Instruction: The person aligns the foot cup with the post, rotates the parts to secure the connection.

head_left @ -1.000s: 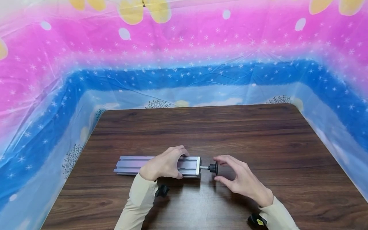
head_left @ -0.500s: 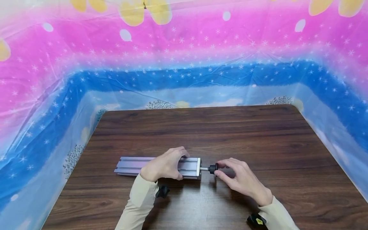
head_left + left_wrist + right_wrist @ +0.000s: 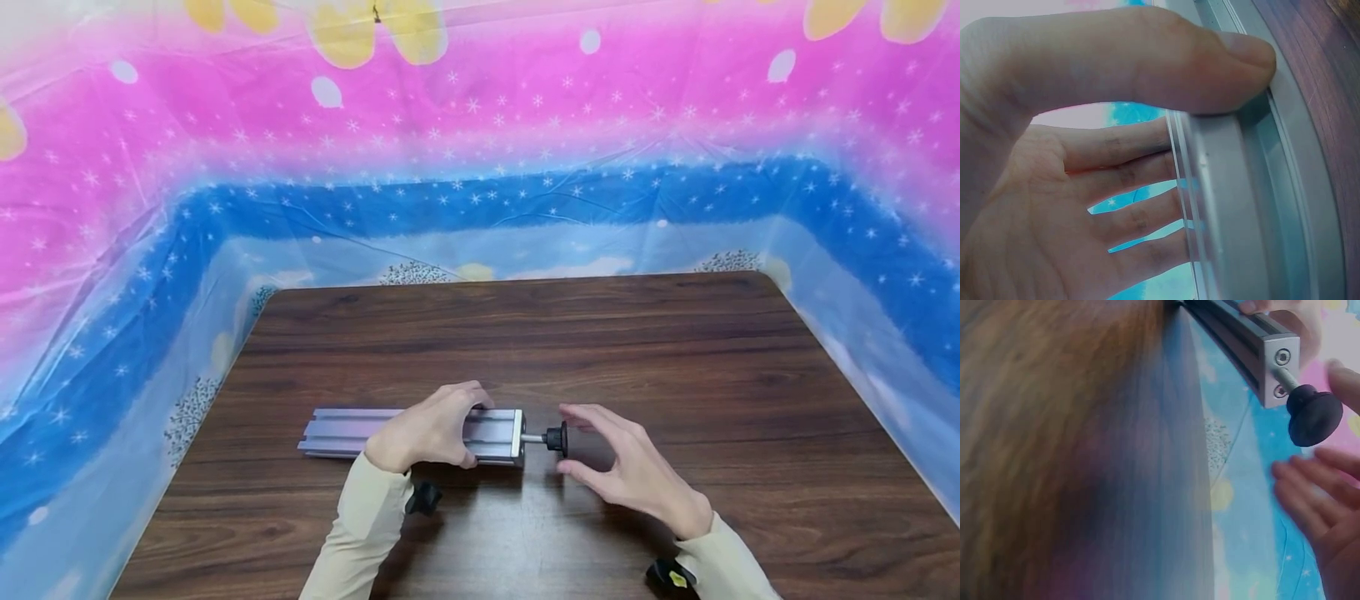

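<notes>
A silver aluminium profile [image 3: 348, 427] with lengthwise grooves lies on its side across the table. My left hand [image 3: 431, 425] grips it from above near its right end, thumb [image 3: 1229, 69] on the near side and fingers over the far side. From the profile's end plate [image 3: 1271, 375], fixed with screws, a threaded rod [image 3: 532, 437] sticks out, ending in a round black levelling foot [image 3: 1315, 417]. Around that foot my right hand [image 3: 630, 458] is spread, with thumb and fingers apart on either side of it; in the right wrist view a gap shows between fingertips and foot.
The dark wood-grain table [image 3: 525, 333] extends behind and to both sides of the hands. A pink and blue patterned cloth [image 3: 480, 192] hangs around its far and side edges. Black straps [image 3: 670, 575] sit at the wrists.
Half a second ago my right thumb and fingers pinched the black levelling foot; now they are spread off it, as they were a second ago. The left hand and the profile stay in place.
</notes>
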`<state>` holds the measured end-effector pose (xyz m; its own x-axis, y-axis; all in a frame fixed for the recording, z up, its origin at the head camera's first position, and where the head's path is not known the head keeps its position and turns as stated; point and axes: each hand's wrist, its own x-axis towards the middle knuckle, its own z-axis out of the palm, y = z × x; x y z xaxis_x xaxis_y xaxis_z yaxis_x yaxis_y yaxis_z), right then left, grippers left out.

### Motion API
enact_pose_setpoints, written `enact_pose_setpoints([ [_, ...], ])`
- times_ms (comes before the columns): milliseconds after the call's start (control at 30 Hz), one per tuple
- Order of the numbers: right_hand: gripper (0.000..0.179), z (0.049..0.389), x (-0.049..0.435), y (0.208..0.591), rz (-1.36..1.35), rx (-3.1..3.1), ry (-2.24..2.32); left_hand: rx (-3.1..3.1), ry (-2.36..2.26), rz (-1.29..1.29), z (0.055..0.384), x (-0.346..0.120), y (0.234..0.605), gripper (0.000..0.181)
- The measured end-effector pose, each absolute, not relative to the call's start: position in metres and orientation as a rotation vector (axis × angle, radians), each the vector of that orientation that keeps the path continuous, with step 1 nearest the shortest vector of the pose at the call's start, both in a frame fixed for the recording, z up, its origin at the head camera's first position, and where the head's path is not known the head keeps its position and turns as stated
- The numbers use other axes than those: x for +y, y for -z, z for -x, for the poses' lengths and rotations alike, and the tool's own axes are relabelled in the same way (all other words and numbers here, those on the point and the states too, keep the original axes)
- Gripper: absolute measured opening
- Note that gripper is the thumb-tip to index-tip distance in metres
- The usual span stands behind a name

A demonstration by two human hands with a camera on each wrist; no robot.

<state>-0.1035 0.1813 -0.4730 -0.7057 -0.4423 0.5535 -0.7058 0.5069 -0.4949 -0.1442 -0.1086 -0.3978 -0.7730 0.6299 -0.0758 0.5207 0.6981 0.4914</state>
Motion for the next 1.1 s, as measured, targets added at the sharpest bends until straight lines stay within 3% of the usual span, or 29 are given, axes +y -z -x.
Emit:
enact_pose_setpoints([
  [100,0.071,0.1039,0.1809,0.4736,-1.061,-2.279,-1.009,2.671,-0.664,-0.909,0.1444,-0.1087,0.3972,0.062],
  [400,0.059,0.1072,0.1776,0.4723,-1.126,-2.163,-0.997,2.673,-0.655,-0.918,0.1438,-0.1099,0.3956,0.062],
  [567,0.046,0.1056,0.1794,0.4738,-1.037,-2.305,-1.016,2.672,-0.657,-0.928,0.1440,-0.1100,0.3955,0.062],
  [800,0.007,0.1058,0.1756,0.4735,-0.917,-2.470,-1.070,2.660,-0.659,-0.920,0.1439,-0.1091,0.3978,0.062],
  [1000,0.022,0.1068,0.1729,0.4729,-0.852,-2.523,-0.997,2.662,-0.645,-0.928,0.1436,-0.1088,0.3982,0.063],
  [1100,0.010,0.1052,0.1752,0.4734,-0.857,-2.532,-1.020,2.661,-0.638,-0.930,0.1437,-0.1087,0.3980,0.063],
])
